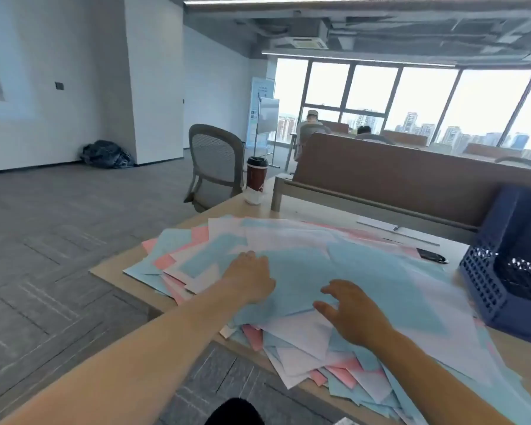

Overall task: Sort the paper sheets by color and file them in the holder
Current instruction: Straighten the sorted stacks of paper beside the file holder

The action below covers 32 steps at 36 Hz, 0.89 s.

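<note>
One wooden bench (259,211) carries everything; many blue, pink and white paper sheets (304,265) lie in a loose mixed pile across most of it, some hanging over the near edge; dark blue mesh holder (478,286) stands at the bench's right end, against the pile's edge; grey chair (215,154) stands beyond the far-left corner; left hand (252,280) lies flat on the top blue sheet, fingers straight, holding nothing; right hand (353,311) is near it over the pile, fingers spread wide, slightly bent, contact with paper unclear; red cup (257,176) with black lid at the far edge; black phone (431,256) near the holder.
</note>
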Each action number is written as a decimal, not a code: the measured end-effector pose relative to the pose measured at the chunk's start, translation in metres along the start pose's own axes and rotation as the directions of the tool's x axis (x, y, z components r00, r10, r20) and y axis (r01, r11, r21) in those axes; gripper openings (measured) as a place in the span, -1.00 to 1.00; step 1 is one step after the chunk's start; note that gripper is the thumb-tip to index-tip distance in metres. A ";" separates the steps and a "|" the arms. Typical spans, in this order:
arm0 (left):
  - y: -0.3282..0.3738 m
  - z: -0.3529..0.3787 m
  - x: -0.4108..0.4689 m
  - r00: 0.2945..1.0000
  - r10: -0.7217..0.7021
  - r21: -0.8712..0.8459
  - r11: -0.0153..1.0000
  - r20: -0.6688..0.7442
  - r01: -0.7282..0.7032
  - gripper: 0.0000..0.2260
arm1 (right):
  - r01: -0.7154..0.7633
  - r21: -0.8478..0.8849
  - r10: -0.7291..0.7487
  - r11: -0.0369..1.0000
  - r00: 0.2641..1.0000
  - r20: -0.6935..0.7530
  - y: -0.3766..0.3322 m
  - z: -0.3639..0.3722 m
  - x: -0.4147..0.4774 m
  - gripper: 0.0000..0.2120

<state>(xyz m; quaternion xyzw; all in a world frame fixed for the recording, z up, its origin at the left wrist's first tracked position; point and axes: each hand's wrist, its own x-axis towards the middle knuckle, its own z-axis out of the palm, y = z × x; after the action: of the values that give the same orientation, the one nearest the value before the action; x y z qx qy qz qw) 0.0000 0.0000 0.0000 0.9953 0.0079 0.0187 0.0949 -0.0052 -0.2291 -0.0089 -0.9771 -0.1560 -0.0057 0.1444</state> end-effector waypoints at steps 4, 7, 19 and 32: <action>-0.015 -0.001 0.017 0.999 -0.053 0.023 0.998 -0.011 0.053 -0.56 | -0.031 -0.022 0.032 0.999 0.998 0.046 0.002 0.001 0.022 -0.44; -0.019 0.003 0.032 0.998 -0.062 0.007 0.998 0.022 0.062 -0.57 | -0.039 -0.023 0.040 0.999 0.998 0.046 0.003 0.007 0.040 -0.41; -0.032 0.014 0.074 0.992 -0.120 0.130 0.985 0.024 0.116 -0.28 | -0.092 -0.039 0.095 0.995 0.993 0.076 0.004 0.023 0.076 -0.34; -0.041 0.003 0.097 0.990 -0.121 0.007 0.993 0.068 0.121 -0.67 | -0.087 -0.039 0.089 0.995 0.995 0.047 0.019 0.023 0.080 -0.36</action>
<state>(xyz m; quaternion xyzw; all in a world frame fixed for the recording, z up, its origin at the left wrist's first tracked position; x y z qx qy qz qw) 0.0963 0.0411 -0.0072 0.9932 0.0650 -0.0209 0.0947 0.0764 -0.2156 -0.0317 -0.9854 -0.1161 0.0216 0.1226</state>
